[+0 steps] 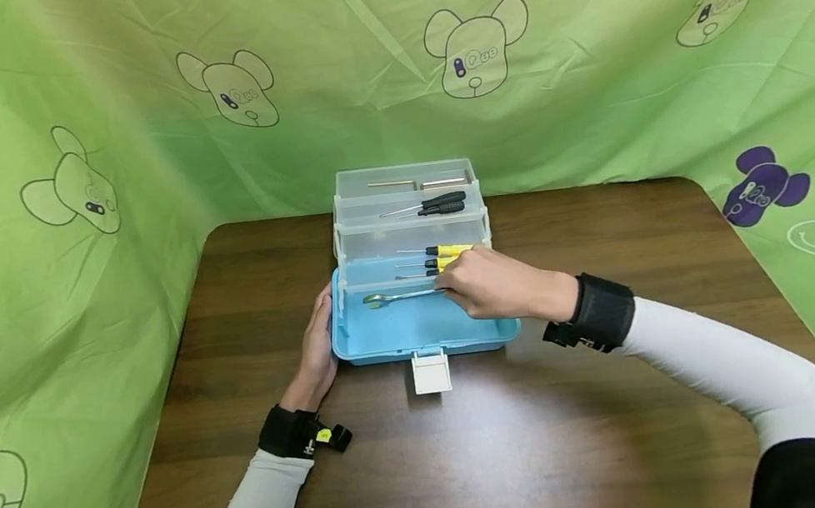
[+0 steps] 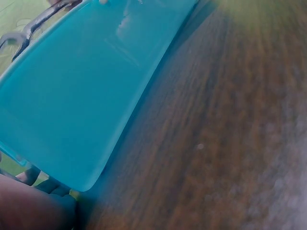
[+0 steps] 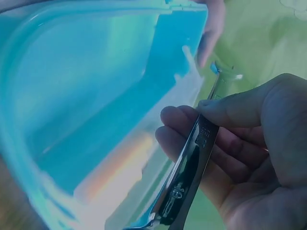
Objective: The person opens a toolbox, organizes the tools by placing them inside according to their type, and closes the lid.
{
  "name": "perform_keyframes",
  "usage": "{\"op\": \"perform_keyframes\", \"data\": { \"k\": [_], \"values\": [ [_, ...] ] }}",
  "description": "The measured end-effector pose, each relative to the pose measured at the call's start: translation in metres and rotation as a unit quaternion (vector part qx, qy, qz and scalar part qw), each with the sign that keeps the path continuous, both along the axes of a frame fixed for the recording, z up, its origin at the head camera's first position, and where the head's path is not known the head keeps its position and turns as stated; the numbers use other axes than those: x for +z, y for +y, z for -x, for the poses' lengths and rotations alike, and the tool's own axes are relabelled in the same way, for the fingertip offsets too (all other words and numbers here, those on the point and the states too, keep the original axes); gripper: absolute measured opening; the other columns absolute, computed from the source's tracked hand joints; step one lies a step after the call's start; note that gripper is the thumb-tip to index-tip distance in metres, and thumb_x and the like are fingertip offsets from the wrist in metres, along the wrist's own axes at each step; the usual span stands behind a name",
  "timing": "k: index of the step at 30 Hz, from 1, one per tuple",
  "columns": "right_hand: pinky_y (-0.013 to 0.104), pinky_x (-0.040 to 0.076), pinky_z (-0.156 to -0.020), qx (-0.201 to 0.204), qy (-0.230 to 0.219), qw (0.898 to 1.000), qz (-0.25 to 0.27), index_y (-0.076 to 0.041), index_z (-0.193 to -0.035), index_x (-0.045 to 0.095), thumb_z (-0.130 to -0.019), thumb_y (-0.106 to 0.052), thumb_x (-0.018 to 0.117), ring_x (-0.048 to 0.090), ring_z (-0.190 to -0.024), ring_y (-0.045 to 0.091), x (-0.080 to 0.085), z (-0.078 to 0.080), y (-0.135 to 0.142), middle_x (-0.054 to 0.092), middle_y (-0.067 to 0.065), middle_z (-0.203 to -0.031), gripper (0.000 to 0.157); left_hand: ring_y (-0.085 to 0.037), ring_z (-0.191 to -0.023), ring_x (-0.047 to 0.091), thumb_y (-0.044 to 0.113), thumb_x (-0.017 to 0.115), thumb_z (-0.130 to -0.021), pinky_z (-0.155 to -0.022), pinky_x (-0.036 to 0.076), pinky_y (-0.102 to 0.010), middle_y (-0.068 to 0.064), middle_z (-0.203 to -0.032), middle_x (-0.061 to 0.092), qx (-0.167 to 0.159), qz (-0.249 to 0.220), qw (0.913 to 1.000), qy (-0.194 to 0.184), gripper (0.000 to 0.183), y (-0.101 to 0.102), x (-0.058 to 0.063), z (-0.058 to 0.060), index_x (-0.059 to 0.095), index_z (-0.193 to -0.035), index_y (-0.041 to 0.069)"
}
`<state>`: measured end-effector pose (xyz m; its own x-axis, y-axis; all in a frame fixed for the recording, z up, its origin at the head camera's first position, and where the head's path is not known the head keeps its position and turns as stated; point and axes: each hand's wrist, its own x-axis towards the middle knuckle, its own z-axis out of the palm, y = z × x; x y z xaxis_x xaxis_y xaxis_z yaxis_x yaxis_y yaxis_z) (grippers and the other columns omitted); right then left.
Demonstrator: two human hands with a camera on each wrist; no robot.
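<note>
A blue toolbox [image 1: 387, 336] stands open on the table, its clear tiered trays [image 1: 376, 242] raised behind the base. My right hand [image 1: 494, 282] pinches one end of a silver wrench [image 1: 405, 294] between thumb and fingers, above the box's base. The wrench's open-ended head points left; in the right wrist view its shank [image 3: 192, 163] crosses the fingers. Against the box's left wall rests my left hand [image 1: 318, 348], fingers extended along it. The left wrist view shows the blue wall [image 2: 86, 96] close up, with the wrench head [image 2: 31, 31] beyond its edge.
Yellow-handled screwdrivers [image 1: 445, 250] lie in the lowest tray, partly behind my right hand. Black-handled screwdrivers [image 1: 442, 200] lie in a higher tray, and hex keys [image 1: 392, 184] in the top one. A white latch [image 1: 432, 373] hangs at the front. A green curtain [image 1: 363, 125] stands behind the table [image 1: 477, 464].
</note>
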<state>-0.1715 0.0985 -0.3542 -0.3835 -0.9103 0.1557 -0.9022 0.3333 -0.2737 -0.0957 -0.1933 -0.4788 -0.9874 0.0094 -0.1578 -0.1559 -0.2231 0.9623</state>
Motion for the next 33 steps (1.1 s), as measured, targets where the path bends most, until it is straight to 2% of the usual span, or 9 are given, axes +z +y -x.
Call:
{"op": "perform_keyframes", "data": {
  "k": [2, 9, 15, 19, 22, 28, 33],
  "values": [
    [0.023, 0.040, -0.055, 0.000, -0.006, 1.000, -0.005, -0.007, -0.080, 0.068, -0.097, 0.007, 0.065, 0.037, -0.057, 0.004, -0.004, -0.001, -0.007, 0.051, -0.006, -0.066, 0.022, -0.018, -0.162, 0.014, 0.037, 0.021, -0.119, -0.131, 0.012, -0.040, -0.005, -0.175, 0.019, 0.002, -0.002, 1.0000, 0.000, 0.058, 0.000, 0.000, 0.000, 0.017, -0.170, 0.010],
    [0.019, 0.029, -0.054, 0.008, -0.029, 0.999, -0.033, -0.009, -0.076, 0.064, -0.098, 0.007, 0.060, 0.029, -0.057, 0.003, -0.019, -0.002, -0.025, 0.033, -0.008, -0.065, 0.027, -0.019, -0.161, 0.016, 0.035, 0.021, -0.119, -0.131, 0.013, -0.041, -0.006, -0.175, 0.021, 0.003, -0.009, 1.0000, -0.001, 0.056, 0.001, 0.000, -0.001, 0.019, -0.169, 0.010],
    [0.015, 0.031, -0.050, 0.016, -0.053, 0.997, -0.045, -0.008, -0.076, 0.066, -0.098, 0.006, 0.063, 0.030, -0.053, 0.001, -0.024, -0.004, -0.033, 0.032, -0.010, -0.062, 0.026, -0.019, -0.161, 0.015, 0.035, 0.020, -0.119, -0.131, 0.012, -0.041, -0.006, -0.175, 0.020, 0.001, -0.007, 1.0000, 0.005, 0.057, 0.000, 0.000, -0.001, 0.018, -0.170, 0.010],
    [0.016, 0.030, -0.051, 0.009, -0.060, 0.997, -0.045, -0.010, -0.070, 0.060, -0.097, 0.005, 0.064, 0.030, -0.054, 0.001, -0.030, -0.004, -0.036, 0.030, -0.010, -0.062, 0.031, -0.019, -0.161, 0.015, 0.035, 0.020, -0.119, -0.131, 0.012, -0.041, -0.006, -0.175, 0.020, 0.002, -0.007, 1.0000, 0.006, 0.057, 0.000, 0.000, -0.001, 0.018, -0.169, 0.010],
    [0.016, 0.032, -0.051, 0.003, -0.077, 0.996, -0.050, -0.009, -0.072, 0.064, -0.098, 0.004, 0.065, 0.033, -0.055, 0.002, -0.035, -0.004, -0.036, 0.034, -0.009, -0.062, 0.030, -0.019, -0.161, 0.016, 0.035, 0.020, -0.119, -0.131, 0.013, -0.041, -0.006, -0.174, 0.021, 0.003, -0.007, 1.0000, 0.006, 0.056, 0.000, 0.000, -0.001, 0.019, -0.169, 0.010],
    [0.019, 0.043, -0.055, -0.007, -0.094, 0.993, -0.069, -0.003, -0.084, 0.076, -0.097, 0.005, 0.067, 0.045, -0.058, 0.004, -0.042, -0.006, -0.036, 0.054, -0.005, -0.064, 0.018, -0.019, -0.161, 0.016, 0.035, 0.021, -0.119, -0.131, 0.013, -0.041, -0.006, -0.174, 0.022, 0.005, -0.008, 0.9999, 0.005, 0.056, 0.001, 0.001, -0.001, 0.019, -0.169, 0.010],
    [0.020, 0.036, -0.055, -0.012, -0.093, 0.992, -0.084, -0.005, -0.078, 0.073, -0.095, 0.006, 0.069, 0.040, -0.057, 0.006, -0.049, -0.005, -0.038, 0.045, -0.006, -0.062, 0.021, -0.019, -0.161, 0.016, 0.036, 0.022, -0.119, -0.131, 0.013, -0.041, -0.006, -0.174, 0.022, 0.004, -0.013, 0.9999, 0.009, 0.057, 0.001, 0.002, -0.001, 0.019, -0.169, 0.010]
  ]
}}
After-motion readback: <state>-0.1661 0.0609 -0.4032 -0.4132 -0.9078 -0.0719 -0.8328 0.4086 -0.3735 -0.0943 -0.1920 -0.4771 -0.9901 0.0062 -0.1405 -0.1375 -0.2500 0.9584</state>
